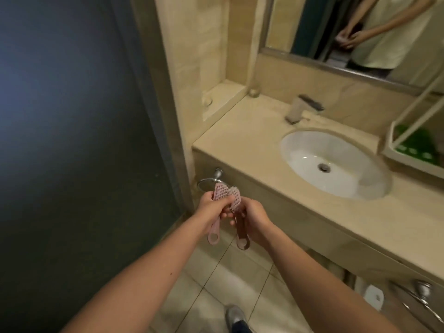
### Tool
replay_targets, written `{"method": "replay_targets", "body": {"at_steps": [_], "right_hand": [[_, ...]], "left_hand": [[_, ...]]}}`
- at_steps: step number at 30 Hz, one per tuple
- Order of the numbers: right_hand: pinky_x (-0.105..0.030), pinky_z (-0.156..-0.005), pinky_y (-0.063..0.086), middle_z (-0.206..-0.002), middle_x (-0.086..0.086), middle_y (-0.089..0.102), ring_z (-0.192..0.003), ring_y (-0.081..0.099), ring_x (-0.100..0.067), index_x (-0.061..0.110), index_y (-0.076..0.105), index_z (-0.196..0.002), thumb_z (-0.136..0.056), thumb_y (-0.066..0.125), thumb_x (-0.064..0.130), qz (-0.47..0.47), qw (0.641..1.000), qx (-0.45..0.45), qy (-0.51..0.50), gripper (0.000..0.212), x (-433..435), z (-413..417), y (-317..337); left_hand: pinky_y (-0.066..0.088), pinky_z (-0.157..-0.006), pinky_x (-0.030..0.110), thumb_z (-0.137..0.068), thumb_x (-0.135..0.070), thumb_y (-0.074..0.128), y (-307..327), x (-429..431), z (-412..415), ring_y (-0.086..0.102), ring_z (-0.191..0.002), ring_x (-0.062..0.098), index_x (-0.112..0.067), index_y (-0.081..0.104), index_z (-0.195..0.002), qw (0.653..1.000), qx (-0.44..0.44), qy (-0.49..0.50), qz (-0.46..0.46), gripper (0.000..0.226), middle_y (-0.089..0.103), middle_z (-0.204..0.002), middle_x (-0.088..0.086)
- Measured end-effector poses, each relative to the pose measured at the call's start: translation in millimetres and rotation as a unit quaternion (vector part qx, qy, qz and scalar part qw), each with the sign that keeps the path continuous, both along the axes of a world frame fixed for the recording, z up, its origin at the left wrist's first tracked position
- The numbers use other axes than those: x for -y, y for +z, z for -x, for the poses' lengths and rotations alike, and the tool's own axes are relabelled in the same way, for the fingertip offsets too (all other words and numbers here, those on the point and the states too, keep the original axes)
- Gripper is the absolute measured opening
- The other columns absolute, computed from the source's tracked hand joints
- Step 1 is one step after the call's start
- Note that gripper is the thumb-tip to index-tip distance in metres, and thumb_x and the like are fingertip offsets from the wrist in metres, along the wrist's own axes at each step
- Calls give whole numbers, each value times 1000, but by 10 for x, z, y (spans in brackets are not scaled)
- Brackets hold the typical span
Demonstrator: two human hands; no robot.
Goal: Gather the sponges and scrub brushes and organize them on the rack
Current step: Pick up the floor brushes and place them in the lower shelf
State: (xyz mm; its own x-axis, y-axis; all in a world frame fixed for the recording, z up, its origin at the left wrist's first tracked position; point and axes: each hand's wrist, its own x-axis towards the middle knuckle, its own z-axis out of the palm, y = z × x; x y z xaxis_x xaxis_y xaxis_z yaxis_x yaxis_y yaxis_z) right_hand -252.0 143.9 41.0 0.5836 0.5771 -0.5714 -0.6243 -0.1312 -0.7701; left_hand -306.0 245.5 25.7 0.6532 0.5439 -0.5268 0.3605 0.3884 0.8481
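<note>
Scrub brushes meet head to head in a person's grasp in front of the left end of a beige stone counter point(240, 140), above the tiled floor point(216, 284). The left hand point(211, 207) curls its fingers round the neck of a pink brush point(220, 192). The right hand point(254, 219) wraps round the handle of a dark brush point(240, 227). Each handle hangs down and ends in a loop with a hole. The studded, pale pink heads point up and overlap, so whether they touch cannot be told.

A chrome towel ring point(209, 181) on the counter's front sits just behind the heads, partly hidden by them. The white rack point(391, 135) stands well apart at the counter's right end, cut off by the frame edge. The green items point(415, 140) inside it are too blurred to identify. A white oval sink point(312, 150) and a faucet point(300, 109) lie between the brushes and the rack.

The mirror point(276, 27) above reflects both arms and hands. A white object point(373, 296) under the counter bears a mark too blurred to read.
</note>
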Motion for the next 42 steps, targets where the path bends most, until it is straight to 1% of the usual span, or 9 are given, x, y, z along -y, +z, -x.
{"method": "replay_targets", "body": {"at_steps": [5, 8, 12, 16, 23, 26, 29, 37, 42], "right_hand": [[-27, -50, 50, -75, -15, 63, -57, 58, -19, -7, 64, -105, -80, 36, -9, -5, 997, 64, -35, 37, 536, -294, 329], [-33, -55, 55, -72, -14, 64, -58, 60, -24, -1, 65, -99, -85, 38, -8, 53, 986, 137, -74, 32, 897, -525, 430], [-31, -51, 47, -59, -11, 57, -50, 60, -26, 3, 58, -83, -90, 43, 5, 113, 967, 198, -111, 16, 1376, -905, 492], [-25, -45, 41, -57, -13, 55, -44, 54, -24, 4, 54, -72, -87, 44, 5, 120, 963, 183, -158, 18, 1868, -1371, 563], [-26, -46, 37, -62, -12, 56, -44, 51, -23, 0, 63, -87, -89, 49, 10, 136, 952, 181, -207, 17, 2768, -2232, 601], [-23, -42, 37, -59, -9, 53, -43, 49, -21, 2, 61, -88, -90, 53, 14, 127, 947, 177, -235, 14, 3064, -2487, 597], [-25, -43, 42, -60, -7, 53, -44, 48, -18, 4, 60, -89, -93, 58, 23, 124, 941, 173, -262, 19, 3304, -2685, 589], [-27, -47, 48, -70, -11, 57, -47, 52, -18, 1, 60, -107, -100, 49, 24, 136, 929, 157, -307, 27, 3690, -3269, 542], [-25, -41, 39, -66, -11, 61, -45, 51, -17, 10, 61, -111, -100, 49, 34, 167, 920, 168, -312, 29, 3796, -3744, 537]], "left_hand": [[38, -36, 19, -90, -11, 64, 288, 398, -515, 44, -35, 8, -4, 60, -87, 998, 32, -43, -14, 9, 52, -57, 5], [36, -37, 18, -92, -12, 61, 450, 665, -883, 43, -41, 9, -9, 57, -84, 996, 39, -80, -24, 10, 52, -60, 5], [38, -40, 20, -94, -11, 58, 586, 1076, -1456, 44, -48, 11, -7, 56, -90, 992, 53, -114, -24, 6, 54, -63, 5], [40, -41, 19, -94, -12, 56, 654, 1578, -2057, 46, -48, 11, -1, 56, -103, 986, 64, -151, -33, 14, 54, -64, 5], [40, -44, 20, -89, -10, 60, 792, 2490, -2924, 47, -53, 12, -6, 57, -94, 973, 74, -217, -22, 7, 56, -69, 5], [42, -48, 22, -88, -11, 61, 820, 2788, -3212, 51, -60, 13, -6, 60, -101, 967, 72, -241, -26, 14, 59, -80, 8], [41, -52, 24, -90, -12, 60, 828, 3052, -3451, 51, -64, 13, -9, 59, -102, 961, 63, -267, -29, 13, 61, -78, 6], [45, -61, 25, -93, -15, 57, 747, 3523, -4142, 58, -78, 17, -15, 60, -110, 940, 60, -332, -44, 17, 66, -95, 7], [44, -55, 23, -94, -12, 52, 711, 3658, -4697, 55, -67, 16, -11, 60, -108, 930, 57, -360, -42, 16, 63, -85, 9]]}}
